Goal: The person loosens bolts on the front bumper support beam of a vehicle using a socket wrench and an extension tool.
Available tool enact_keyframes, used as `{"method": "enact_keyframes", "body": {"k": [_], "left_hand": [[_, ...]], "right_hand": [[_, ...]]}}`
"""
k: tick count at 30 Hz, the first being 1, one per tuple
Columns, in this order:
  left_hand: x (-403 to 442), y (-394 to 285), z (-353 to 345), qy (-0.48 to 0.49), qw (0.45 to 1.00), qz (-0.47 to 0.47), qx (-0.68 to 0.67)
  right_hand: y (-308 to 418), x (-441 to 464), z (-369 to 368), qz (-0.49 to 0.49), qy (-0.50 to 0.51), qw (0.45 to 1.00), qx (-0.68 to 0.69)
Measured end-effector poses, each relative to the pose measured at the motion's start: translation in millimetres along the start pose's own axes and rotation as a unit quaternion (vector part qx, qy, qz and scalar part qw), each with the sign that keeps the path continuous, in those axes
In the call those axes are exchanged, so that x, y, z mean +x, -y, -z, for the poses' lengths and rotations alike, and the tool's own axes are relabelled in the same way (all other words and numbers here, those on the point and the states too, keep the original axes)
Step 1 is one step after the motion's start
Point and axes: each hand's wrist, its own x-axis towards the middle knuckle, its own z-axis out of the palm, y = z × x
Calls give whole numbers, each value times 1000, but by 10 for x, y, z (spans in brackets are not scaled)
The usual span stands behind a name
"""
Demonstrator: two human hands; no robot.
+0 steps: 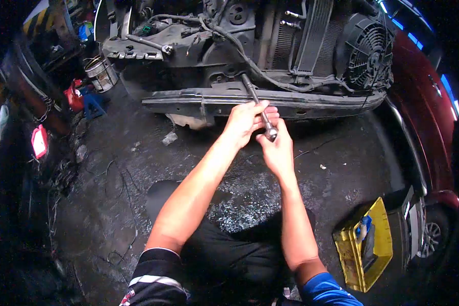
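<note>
A long metal socket extension bar [251, 88] runs from the lower front of the car down toward me, its far end at the metal just above the bumper beam [321, 105]. On its near end is a rounded metal ratchet head [272, 133]. My left hand [242, 121] is closed around the bar, partway along it. Below it, my right hand [279, 151] grips the ratchet head, fingers behind it and thumb alongside. The ratchet's handle is hidden by my right hand. Where the bar meets the car is too dark to make out.
Behind the beam are a radiator [316, 46], a cooling fan [370, 53] and a hanging wiring harness [270, 80]. A yellow crate [349, 257] holding items stands at lower right. A dirty bucket [102, 76] and a red container [74, 96] are at left. A red car [418, 97] stands right.
</note>
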Motion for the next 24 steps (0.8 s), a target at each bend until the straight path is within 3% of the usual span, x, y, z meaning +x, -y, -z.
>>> {"method": "enact_keyframes", "body": {"k": [1, 2, 4, 5, 6, 7, 8, 9, 10, 12, 13, 14, 15, 16, 17, 18, 19, 20, 21, 24], "left_hand": [[16, 6, -8, 12, 1000, 8, -22], [33, 14, -3, 22, 999, 16, -44], [7, -2, -18, 11, 1000, 20, -16], [-31, -23, -44, -12, 999, 23, 22], [-65, -49, -71, -36, 997, 27, 61], [-74, -47, -63, -61, 986, -13, 155], [-94, -31, -63, -80, 982, -23, 169], [-117, -8, -69, -74, 980, -23, 181], [-119, 9, -72, -68, 979, -26, 191], [-65, -2, -73, -8, 997, -14, 77], [-47, 5, -72, 20, 1000, -5, 19], [-40, 10, -70, 49, 998, 4, -37], [-49, 17, -64, 48, 998, 10, -42], [-68, 8, -71, 46, 998, 15, -47], [-65, -20, -77, 38, 998, 27, -34], [-97, -4, -94, -6, 1000, 6, 12], [-126, -6, -102, -54, 996, -7, 65], [-151, -12, -104, -103, 987, -20, 118], [-171, -30, -96, -100, 988, -23, 118], [-74, 26, 4, -55, 995, -24, 85]], "right_hand": [[-15, 10, 21, -55, 68, 971, 221], [-113, 35, -34, -135, 115, 864, 472], [-152, 22, -121, -182, 119, 756, 618], [-111, 0, -103, -158, 103, 817, 545], [-54, 29, -55, -125, 94, 924, 350], [-51, 12, -65, -30, 46, 992, 115], [-50, -10, -77, 65, -4, 989, -129], [-140, 25, -66, 231, -71, 925, -292], [-141, 23, -68, 216, -75, 936, -268], [-137, 19, -72, 188, -83, 954, -220], [-114, 33, -108, 34, -22, 998, 57], [-138, 26, -113, -35, 26, 970, 237], [-172, 30, -135, -102, 73, 904, 409], [-168, 32, -149, -163, 118, 800, 565], [-160, 21, -147, -158, 116, 793, 576], [-145, 31, -135, -108, 85, 897, 420], [-83, 29, -110, -54, 49, 966, 249], [-27, 16, -86, 0, 10, 998, 68], [7, -21, -58, 30, 0, 996, -85], [-111, -3, -97, 98, -35, 984, -143]]}}
